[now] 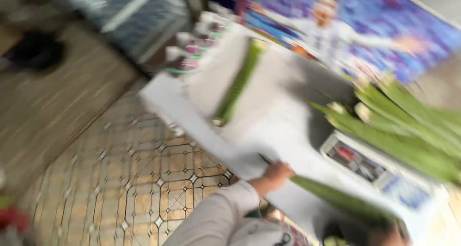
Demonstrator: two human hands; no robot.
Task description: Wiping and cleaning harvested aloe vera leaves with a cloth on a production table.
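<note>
- Nearest me, my left hand is gripping a long green leaf over the white table.
- My right hand is barely showing; I cannot tell its grip.
- More leaves are waiting beyond my hands, still bundled.

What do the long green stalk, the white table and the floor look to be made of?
Stalk: plant matter, green with a matte look, though blurred. Table: smooth white surface, maybe plastic or painted board; blur leaves it open. Floor: patterned tan tiles, slightly glossy, with dark lines between. The left hand touches the stalk.

I see a long green stalk lying slantwise across a white board; a second green stalk rests farther up.
</note>
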